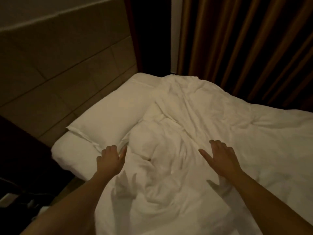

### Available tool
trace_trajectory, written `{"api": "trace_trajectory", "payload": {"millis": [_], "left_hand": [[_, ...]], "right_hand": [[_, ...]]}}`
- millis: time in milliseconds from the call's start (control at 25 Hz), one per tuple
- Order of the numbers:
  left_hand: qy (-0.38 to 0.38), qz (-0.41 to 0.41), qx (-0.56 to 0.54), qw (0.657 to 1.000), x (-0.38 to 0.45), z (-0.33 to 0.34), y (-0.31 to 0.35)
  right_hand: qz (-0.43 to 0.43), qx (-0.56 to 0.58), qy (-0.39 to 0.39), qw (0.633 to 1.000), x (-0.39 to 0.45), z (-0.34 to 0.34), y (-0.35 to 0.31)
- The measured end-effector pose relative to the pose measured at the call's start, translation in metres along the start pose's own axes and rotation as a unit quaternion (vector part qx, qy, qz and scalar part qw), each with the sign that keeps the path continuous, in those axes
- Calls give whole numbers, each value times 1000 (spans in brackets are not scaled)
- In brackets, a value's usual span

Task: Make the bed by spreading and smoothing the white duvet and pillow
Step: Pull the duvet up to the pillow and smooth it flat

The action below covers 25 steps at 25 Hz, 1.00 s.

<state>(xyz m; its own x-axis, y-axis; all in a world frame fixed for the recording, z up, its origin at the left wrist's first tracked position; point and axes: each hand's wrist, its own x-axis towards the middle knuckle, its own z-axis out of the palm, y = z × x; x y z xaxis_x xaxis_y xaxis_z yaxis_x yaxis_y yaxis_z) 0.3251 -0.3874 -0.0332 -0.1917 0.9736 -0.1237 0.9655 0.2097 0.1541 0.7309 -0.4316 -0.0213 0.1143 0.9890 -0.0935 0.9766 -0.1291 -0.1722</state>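
The white duvet [194, 126] lay rumpled across the centre and right of the frame, bunched into folds and a rounded mound near the middle, its lower part running out of the bottom edge. The white pillow [108, 116] lay at centre left, just beside the duvet's bunched edge and against the padded headboard [64, 65] filling the upper left. Part of the mattress [67, 155] showed below the pillow at left. The left hand [110, 160], lower centre left, was held over the duvet's edge near the pillow, fingers loosely bent and holding nothing; whether it touched the cloth could not be told. The right hand [220, 156], lower centre right, was spread with fingers wide above the duvet, casting a shadow beneath it. Brown pleated curtains [245, 48] hung at upper right. Dark furniture [20, 150] stood at the left edge.
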Motion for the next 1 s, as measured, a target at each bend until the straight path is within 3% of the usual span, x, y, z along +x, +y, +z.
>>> {"api": "trace_trajectory", "payload": {"millis": [120, 240, 520, 680, 1000], "left_hand": [[-5, -32, -27, 999, 18, -18, -80], [-32, -61, -50, 996, 41, -13, -115], [-112, -25, -53, 992, 120, 41, -84], [-106, -49, -109, 987, 183, 67, -59], [-124, -99, -154, 975, 242, 148, -51]], "right_hand": [[-46, 25, -23, 998, 10, 9, -115], [-94, -1, -33, 995, 24, 18, -185], [-145, -40, -66, 986, 111, 58, -235], [-168, -10, -118, 979, 195, 90, -251], [-348, -64, -211, 911, 307, 200, -313]]}}
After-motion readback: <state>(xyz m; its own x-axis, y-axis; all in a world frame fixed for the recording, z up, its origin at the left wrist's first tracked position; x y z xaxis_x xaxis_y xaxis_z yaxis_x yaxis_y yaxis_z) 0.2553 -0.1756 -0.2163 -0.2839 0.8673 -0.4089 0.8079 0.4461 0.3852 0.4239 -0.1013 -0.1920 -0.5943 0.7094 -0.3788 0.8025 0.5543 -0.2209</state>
